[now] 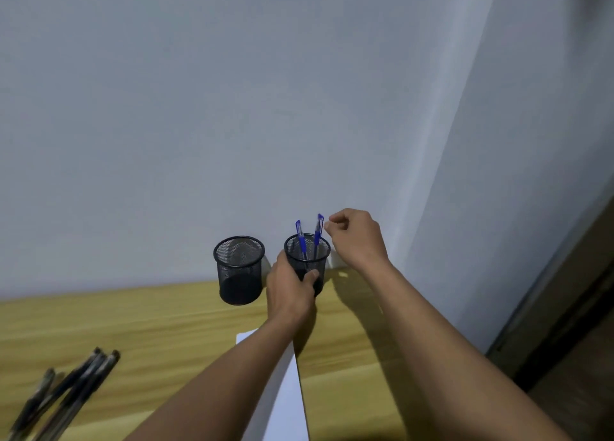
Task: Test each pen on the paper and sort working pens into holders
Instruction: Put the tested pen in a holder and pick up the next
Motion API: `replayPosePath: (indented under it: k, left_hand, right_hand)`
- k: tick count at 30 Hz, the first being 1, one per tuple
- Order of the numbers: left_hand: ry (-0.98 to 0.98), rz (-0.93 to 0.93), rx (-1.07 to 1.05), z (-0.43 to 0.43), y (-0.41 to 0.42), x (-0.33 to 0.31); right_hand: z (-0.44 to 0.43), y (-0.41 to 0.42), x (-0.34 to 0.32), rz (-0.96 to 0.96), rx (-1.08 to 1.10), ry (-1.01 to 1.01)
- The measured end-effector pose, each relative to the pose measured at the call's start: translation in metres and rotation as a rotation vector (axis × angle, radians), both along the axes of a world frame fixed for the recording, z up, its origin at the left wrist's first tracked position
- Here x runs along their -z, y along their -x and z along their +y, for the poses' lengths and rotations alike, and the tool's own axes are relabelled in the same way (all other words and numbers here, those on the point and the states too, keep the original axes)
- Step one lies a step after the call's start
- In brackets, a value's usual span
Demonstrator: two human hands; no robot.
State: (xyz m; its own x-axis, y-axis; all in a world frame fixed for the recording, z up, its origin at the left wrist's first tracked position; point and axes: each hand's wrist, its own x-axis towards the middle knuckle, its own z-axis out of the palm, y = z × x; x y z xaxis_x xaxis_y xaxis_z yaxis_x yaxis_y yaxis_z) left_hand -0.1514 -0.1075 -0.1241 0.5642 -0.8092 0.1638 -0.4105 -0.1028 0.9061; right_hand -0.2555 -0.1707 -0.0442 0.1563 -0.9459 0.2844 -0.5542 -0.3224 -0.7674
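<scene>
Two black mesh pen holders stand at the back of the wooden desk against the wall. The left holder (238,269) looks empty. The right holder (307,254) has two blue pens (301,239) standing in it. My left hand (289,291) is wrapped around the right holder's near side. My right hand (357,238) hovers just right of the taller blue pen's cap, fingers curled with thumb and forefinger pinched, nothing visible in it. A white sheet of paper (285,391) lies under my left forearm. Several dark pens (66,391) lie at the desk's front left.
The pale wall rises directly behind the holders. The wooden desk (149,334) ends at the right near a dark door frame (564,307). A small bright patch lies on the desk beside the right holder.
</scene>
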Motion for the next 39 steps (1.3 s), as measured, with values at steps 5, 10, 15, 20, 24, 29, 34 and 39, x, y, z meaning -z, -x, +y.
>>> replayPosePath:
  k: [5, 10, 15, 20, 24, 29, 34, 39]
  left_hand:
    - [-0.037, -0.084, 0.013, 0.020, -0.004, -0.025]
    - [-0.020, -0.194, 0.002, 0.077, -0.010, -0.049]
    - [0.004, -0.342, -0.083, 0.155, -0.036, -0.051]
    - [-0.073, -0.453, -0.221, 0.226, -0.077, -0.033]
    - [-0.160, -0.519, -0.311, 0.267, -0.110, -0.011]
    - [-0.245, -0.543, -0.443, 0.302, -0.137, 0.008]
    - [-0.347, -0.508, -0.548, 0.329, -0.149, 0.027]
    - [-0.395, -0.560, -0.580, 0.340, -0.153, 0.036]
  right_hand:
    - [0.023, 0.011, -0.018, 0.070, -0.017, 0.000]
    - [0.067, 0.005, -0.031, 0.177, -0.163, 0.037]
    - [0.113, -0.022, -0.027, 0.290, -0.320, 0.051]
    - [0.154, -0.066, -0.011, 0.383, -0.470, 0.061]
    - [0.185, -0.109, 0.015, 0.461, -0.615, 0.059]
    - [0.217, -0.149, 0.050, 0.526, -0.726, 0.059]
    - [0.239, -0.184, 0.066, 0.534, -0.834, 0.168]
    - [0.247, -0.211, 0.080, 0.639, -0.933, 0.307]
